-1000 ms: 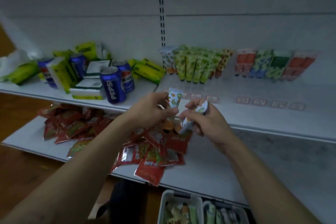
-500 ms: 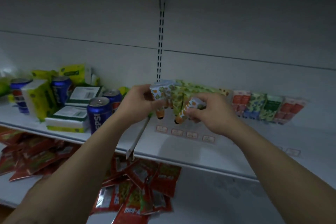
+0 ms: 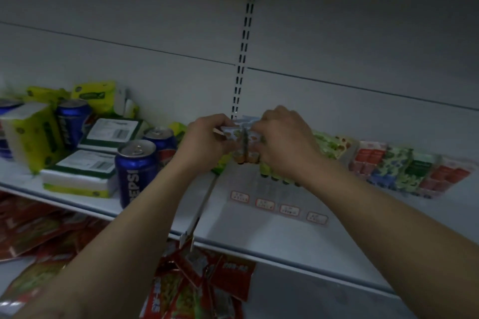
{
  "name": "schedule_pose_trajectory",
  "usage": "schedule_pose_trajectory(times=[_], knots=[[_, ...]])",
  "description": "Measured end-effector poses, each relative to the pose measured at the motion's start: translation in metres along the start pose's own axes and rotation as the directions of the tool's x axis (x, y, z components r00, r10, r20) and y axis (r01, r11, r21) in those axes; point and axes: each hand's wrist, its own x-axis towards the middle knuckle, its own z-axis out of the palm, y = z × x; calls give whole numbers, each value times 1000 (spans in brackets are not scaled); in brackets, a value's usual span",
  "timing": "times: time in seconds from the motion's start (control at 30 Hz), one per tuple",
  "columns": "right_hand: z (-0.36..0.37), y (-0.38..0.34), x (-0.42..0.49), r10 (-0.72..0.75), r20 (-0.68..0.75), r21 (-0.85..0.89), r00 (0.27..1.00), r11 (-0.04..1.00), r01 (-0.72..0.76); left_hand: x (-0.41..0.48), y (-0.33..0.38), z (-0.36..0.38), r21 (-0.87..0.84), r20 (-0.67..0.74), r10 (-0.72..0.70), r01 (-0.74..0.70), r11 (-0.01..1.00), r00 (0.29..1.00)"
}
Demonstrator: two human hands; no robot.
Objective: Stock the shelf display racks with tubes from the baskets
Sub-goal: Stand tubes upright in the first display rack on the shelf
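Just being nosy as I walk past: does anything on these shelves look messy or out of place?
Yes. The red packets on the lower shelf lie in a loose heap, overlapping at all angles, unlike the tubes lined up above.

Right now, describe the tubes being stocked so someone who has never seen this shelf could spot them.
Follow the slotted strip down the back wall to the shelf below. Where they meet, the left hand and right hand grip white tubes with orange fruit print and orange caps. Their neighbours to the right are green tubes.
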Motion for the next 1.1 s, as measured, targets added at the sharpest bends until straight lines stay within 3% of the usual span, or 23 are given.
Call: schedule_pose_trajectory(times=[0.1,0.3,0.6,0.97,1.1], knots=[[7,1,7,-64,38,-124,997,990,68,-1,-10,5,-17,-1,-21,21,1000,1000],[9,1,8,-42,116,-64,992,997,49,1,-18,12,-89,-20,-37,35,995,999],[7,5,20,29,237,-172,971,985,12,5,-20,27,-128,-63,-43,34,991,997],[8,6,27,94,248,-82,964,994,-76,13,-15,29,229,-29,101,-92,969,994],[8,7,27,82,244,-55,966,996,-70,12,-14,27,248,-24,93,-85,965,995]])
